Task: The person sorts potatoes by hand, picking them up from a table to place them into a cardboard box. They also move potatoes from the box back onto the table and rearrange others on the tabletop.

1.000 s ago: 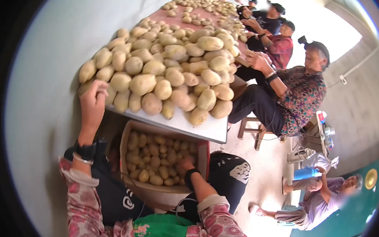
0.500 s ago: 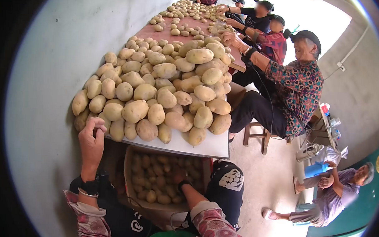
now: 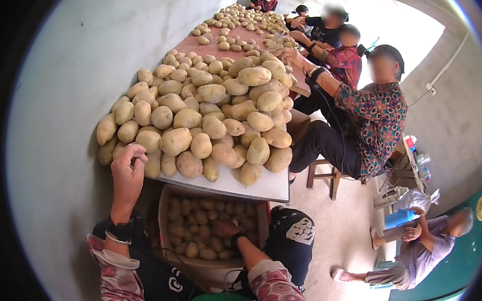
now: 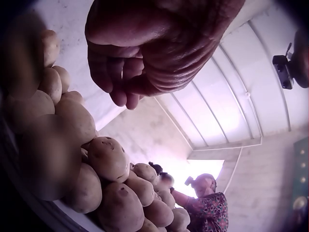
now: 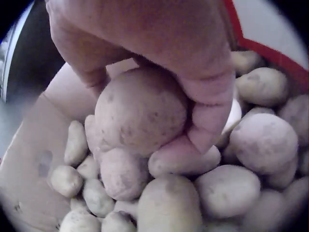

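Observation:
My right hand [image 3: 225,228] is down in a cardboard box [image 3: 163,219] of potatoes [image 3: 200,219] below the table edge. In the right wrist view, its fingers and thumb grip a large round potato [image 5: 140,111], held close over the smaller ones. My left hand [image 3: 127,173] is raised at the left front corner of the potato pile [image 3: 187,118]. Its fingers are loosely bent towards the thumb, and the left wrist view shows nothing between them. Larger potatoes are heaped on the white tabletop [image 3: 271,186] beside that hand.
A grey wall [image 3: 67,118] runs along the table's left side. On the right, a person in a patterned shirt [image 3: 377,126] sits on a wooden stool [image 3: 325,177], with others farther along. Another seated person [image 3: 420,255] is at the lower right. My knees flank the box.
The head view has tilted, so the pile sits lower in it. My left hand has shifted slightly right beside the pile. My right hand has shifted a little within the box.

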Action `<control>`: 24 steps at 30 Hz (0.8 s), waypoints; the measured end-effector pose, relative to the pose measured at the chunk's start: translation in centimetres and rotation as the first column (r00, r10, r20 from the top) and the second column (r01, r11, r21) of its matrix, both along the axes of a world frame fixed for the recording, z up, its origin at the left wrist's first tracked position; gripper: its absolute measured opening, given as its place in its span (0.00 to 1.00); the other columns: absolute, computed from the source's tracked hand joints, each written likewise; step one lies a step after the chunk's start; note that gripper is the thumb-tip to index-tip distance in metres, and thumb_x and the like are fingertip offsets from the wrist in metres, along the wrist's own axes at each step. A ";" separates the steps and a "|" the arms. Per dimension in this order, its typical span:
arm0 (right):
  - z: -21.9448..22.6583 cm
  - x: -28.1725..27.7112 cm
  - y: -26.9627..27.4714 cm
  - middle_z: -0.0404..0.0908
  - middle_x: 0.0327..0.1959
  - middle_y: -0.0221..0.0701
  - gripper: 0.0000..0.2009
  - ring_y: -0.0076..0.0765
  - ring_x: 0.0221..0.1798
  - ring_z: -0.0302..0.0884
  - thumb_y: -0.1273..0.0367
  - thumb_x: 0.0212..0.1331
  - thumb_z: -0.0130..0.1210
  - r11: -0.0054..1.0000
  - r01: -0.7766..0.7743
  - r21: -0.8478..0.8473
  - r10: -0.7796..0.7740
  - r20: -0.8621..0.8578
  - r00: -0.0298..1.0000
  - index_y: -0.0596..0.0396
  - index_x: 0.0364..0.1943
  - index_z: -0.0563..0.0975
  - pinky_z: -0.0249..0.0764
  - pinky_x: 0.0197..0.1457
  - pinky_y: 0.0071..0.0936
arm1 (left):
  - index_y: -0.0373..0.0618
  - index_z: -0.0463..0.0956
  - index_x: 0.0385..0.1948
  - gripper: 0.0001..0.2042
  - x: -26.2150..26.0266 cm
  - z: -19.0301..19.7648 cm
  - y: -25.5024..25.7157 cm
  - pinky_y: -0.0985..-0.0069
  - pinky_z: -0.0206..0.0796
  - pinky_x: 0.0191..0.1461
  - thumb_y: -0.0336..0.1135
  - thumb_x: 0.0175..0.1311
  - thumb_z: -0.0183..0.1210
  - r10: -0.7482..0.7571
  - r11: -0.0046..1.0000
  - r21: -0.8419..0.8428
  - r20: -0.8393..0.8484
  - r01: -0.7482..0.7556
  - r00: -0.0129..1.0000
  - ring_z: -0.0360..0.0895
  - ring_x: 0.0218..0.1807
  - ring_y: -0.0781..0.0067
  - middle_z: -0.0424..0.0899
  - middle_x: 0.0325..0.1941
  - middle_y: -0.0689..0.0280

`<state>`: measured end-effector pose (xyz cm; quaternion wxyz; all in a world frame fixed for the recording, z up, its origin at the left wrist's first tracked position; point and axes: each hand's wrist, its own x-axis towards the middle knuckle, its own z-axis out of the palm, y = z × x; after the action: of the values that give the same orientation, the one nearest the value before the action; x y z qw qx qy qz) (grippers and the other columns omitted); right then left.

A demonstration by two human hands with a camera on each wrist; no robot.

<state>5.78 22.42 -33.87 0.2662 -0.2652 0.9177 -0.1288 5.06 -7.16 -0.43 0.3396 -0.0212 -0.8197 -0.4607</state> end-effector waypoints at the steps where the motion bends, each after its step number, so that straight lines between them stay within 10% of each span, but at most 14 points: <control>1: 2.0 0.5 -0.2 0.74 0.46 0.47 0.14 0.49 0.48 0.72 0.61 0.54 0.47 0.980 0.161 -0.114 -0.156 0.049 0.987 0.53 0.35 0.79 0.70 0.47 0.41 | 0.38 0.72 0.31 0.09 0.1 -0.1 0.0 0.81 0.63 0.31 0.16 0.51 0.46 0.000 1.000 -0.017 -0.031 0.000 1.000 0.72 0.26 0.77 0.75 0.22 0.66; 5: 4.5 0.3 -1.4 0.76 0.41 0.47 0.15 0.50 0.46 0.73 0.58 0.53 0.48 0.934 0.322 -0.152 -0.267 0.300 0.916 0.52 0.36 0.79 0.69 0.45 0.39 | 0.39 0.72 0.30 0.09 -0.2 -0.6 0.0 0.81 0.63 0.31 0.16 0.50 0.46 -0.041 0.999 0.021 -0.024 0.042 0.999 0.72 0.26 0.77 0.75 0.22 0.65; 8: 7.0 1.6 -2.6 0.80 0.35 0.36 0.17 0.41 0.40 0.75 0.56 0.51 0.52 0.773 0.349 -0.529 -0.232 0.275 0.933 0.56 0.33 0.78 0.67 0.49 0.34 | 0.39 0.71 0.30 0.09 -0.2 -0.5 0.3 0.80 0.64 0.31 0.16 0.49 0.46 -0.051 0.999 0.012 -0.047 0.052 0.998 0.72 0.26 0.75 0.75 0.22 0.64; 10: 12.2 0.7 -4.3 0.79 0.34 0.31 0.14 0.30 0.38 0.75 0.59 0.53 0.53 0.672 0.471 -0.571 -0.074 0.581 0.811 0.57 0.31 0.77 0.68 0.46 0.25 | 0.39 0.71 0.30 0.09 -0.5 -1.0 0.3 0.79 0.64 0.31 0.17 0.49 0.46 -0.056 0.998 0.017 -0.062 0.058 0.996 0.74 0.26 0.73 0.76 0.22 0.64; 16: 27.8 -0.3 -2.9 0.75 0.32 0.34 0.08 0.28 0.32 0.77 0.69 0.57 0.48 0.396 0.634 -0.664 0.259 0.744 0.617 0.61 0.33 0.73 0.76 0.36 0.24 | 0.38 0.73 0.28 0.06 0.1 -1.2 1.3 0.74 0.66 0.30 0.20 0.50 0.47 -0.040 0.998 -0.049 -0.034 0.038 0.999 0.76 0.25 0.65 0.76 0.20 0.57; 18: 29.0 -1.6 -0.3 0.75 0.32 0.39 0.13 0.36 0.34 0.77 0.66 0.57 0.48 0.205 0.669 -0.714 0.417 0.682 0.600 0.62 0.39 0.70 0.76 0.37 0.29 | 0.38 0.73 0.28 0.06 0.3 -1.7 1.6 0.73 0.66 0.30 0.22 0.50 0.47 -0.077 0.996 -0.051 -0.004 0.076 0.997 0.76 0.24 0.63 0.75 0.20 0.56; 20: 31.2 -1.3 2.5 0.74 0.36 0.44 0.22 0.39 0.36 0.75 0.55 0.50 0.52 -0.094 0.524 -0.847 0.268 0.485 0.832 0.60 0.40 0.69 0.75 0.40 0.34 | 0.38 0.73 0.29 0.06 0.4 -3.1 1.8 0.72 0.66 0.30 0.23 0.49 0.47 -0.116 0.991 -0.066 0.053 0.120 0.992 0.75 0.24 0.59 0.75 0.19 0.55; 22: 31.0 -4.5 6.6 0.72 0.40 0.37 0.18 0.35 0.38 0.72 0.58 0.50 0.51 -0.386 0.868 -0.314 0.646 0.579 0.497 0.54 0.42 0.70 0.72 0.40 0.29 | 0.37 0.73 0.29 0.06 0.7 -4.9 1.5 0.76 0.65 0.31 0.25 0.50 0.49 -0.154 0.972 -0.143 0.214 0.187 0.965 0.74 0.25 0.75 0.76 0.20 0.60; 24: 32.9 -5.6 8.2 0.68 0.39 0.34 0.15 0.32 0.42 0.68 0.62 0.50 0.52 -0.558 0.705 -0.438 0.567 0.419 0.709 0.55 0.39 0.70 0.70 0.42 0.28 | 0.38 0.74 0.31 0.07 0.9 -6.4 1.9 0.77 0.66 0.33 0.25 0.50 0.50 -0.186 0.969 -0.088 0.345 0.229 0.920 0.75 0.25 0.73 0.77 0.21 0.60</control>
<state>0.20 30.64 -1.01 0.1661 -0.1591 0.0951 -0.9685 5.96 -5.30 -6.83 0.1427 -0.0511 -0.8862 -0.4379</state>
